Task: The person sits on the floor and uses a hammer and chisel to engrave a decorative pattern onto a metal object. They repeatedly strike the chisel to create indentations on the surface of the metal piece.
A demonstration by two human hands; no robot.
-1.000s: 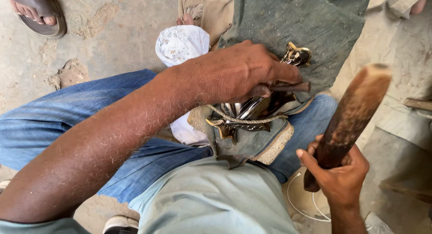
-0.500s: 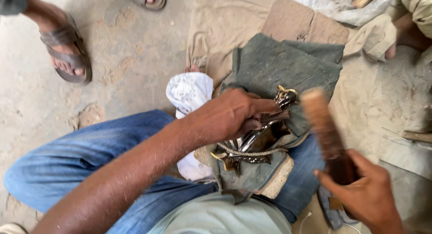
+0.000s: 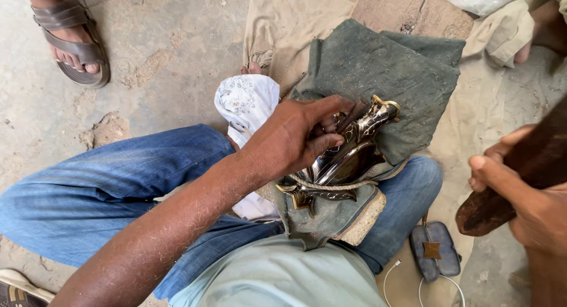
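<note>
Left hand (image 3: 292, 141) pins shiny brass piece (image 3: 345, 159) on green cloth (image 3: 384, 70); right hand (image 3: 520, 197) grips wooden mallet (image 3: 531, 165).

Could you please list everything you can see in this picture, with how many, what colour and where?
metal piece: one, shiny brass and silver, on the lap, tied down with cord
grey cloth: one, under the metal piece
white cloth: one, patterned, by the knee
wooden mallet: one, dark brown, right edge
dark case: one, on the ground with a white cable
sandal: one, brown, on another person's foot, top left
jeans: blue, own legs
left hand: pressing on the metal piece
right hand: gripping the mallet
</note>
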